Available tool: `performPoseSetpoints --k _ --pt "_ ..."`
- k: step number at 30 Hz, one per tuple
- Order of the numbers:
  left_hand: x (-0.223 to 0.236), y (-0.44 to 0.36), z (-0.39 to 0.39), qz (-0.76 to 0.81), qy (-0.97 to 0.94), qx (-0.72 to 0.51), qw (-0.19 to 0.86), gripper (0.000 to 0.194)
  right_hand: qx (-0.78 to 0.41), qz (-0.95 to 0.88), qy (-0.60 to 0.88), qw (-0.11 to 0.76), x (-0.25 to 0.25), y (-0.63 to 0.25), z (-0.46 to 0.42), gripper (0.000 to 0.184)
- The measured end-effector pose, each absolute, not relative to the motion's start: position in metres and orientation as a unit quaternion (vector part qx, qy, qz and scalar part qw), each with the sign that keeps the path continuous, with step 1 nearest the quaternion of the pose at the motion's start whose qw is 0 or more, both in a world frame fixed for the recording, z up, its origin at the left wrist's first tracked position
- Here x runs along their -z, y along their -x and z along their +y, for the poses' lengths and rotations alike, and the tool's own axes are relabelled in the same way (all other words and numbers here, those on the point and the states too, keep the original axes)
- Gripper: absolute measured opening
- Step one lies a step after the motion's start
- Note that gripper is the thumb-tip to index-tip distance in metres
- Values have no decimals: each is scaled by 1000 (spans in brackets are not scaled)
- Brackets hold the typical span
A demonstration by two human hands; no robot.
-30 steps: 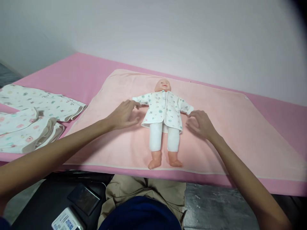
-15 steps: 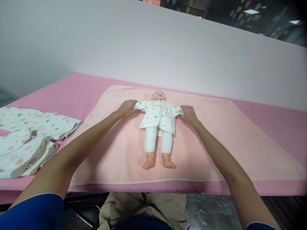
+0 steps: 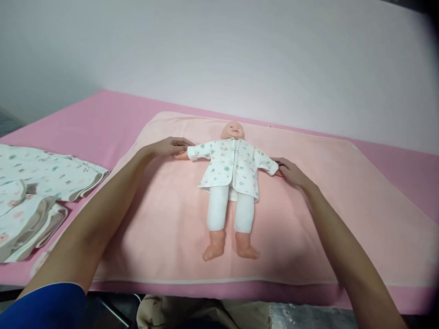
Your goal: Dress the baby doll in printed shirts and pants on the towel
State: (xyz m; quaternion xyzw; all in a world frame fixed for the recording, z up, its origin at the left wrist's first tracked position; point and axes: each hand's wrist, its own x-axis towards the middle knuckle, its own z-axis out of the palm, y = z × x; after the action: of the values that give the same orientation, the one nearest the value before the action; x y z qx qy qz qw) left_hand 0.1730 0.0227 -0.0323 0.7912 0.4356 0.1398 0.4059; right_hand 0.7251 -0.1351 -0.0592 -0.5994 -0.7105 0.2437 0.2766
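A baby doll [image 3: 230, 183] lies on its back on a pale pink towel [image 3: 308, 214], head away from me. It wears a white patterned jacket and white trousers, with bare feet toward me. My left hand [image 3: 169, 147] pinches the doll's small hand at the end of its outstretched sleeve on the left. My right hand [image 3: 291, 171] holds the doll's other hand at the cuff on the right. Both doll arms are stretched out sideways.
The towel covers a pink padded table [image 3: 103, 114] against a white wall. A pile of folded patterned baby clothes [image 3: 34, 192] lies at the left edge. My knees in khaki trousers [image 3: 202, 313] show under the table's front edge.
My hands went from hovering beside the doll to its cuffs, then drew the doll's arms outward. The view shifted slightly.
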Motion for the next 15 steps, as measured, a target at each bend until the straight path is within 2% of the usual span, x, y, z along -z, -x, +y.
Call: performPoseSetpoints --k 4,8,11,15 --pt "40 -187 34 452 -797 -137 377 55 -294 -668 607 315 72 -737 -121 44" --pt "47 -182 38 458 -786 -199 364 41 -331 -649 611 311 77 -738 -117 43" --pt "43 -173 35 466 -784 -239 335 38 -253 -652 637 324 78 -741 -115 36" --pt "35 -171 27 487 -793 -222 290 37 -132 -668 663 311 66 -745 -116 29"
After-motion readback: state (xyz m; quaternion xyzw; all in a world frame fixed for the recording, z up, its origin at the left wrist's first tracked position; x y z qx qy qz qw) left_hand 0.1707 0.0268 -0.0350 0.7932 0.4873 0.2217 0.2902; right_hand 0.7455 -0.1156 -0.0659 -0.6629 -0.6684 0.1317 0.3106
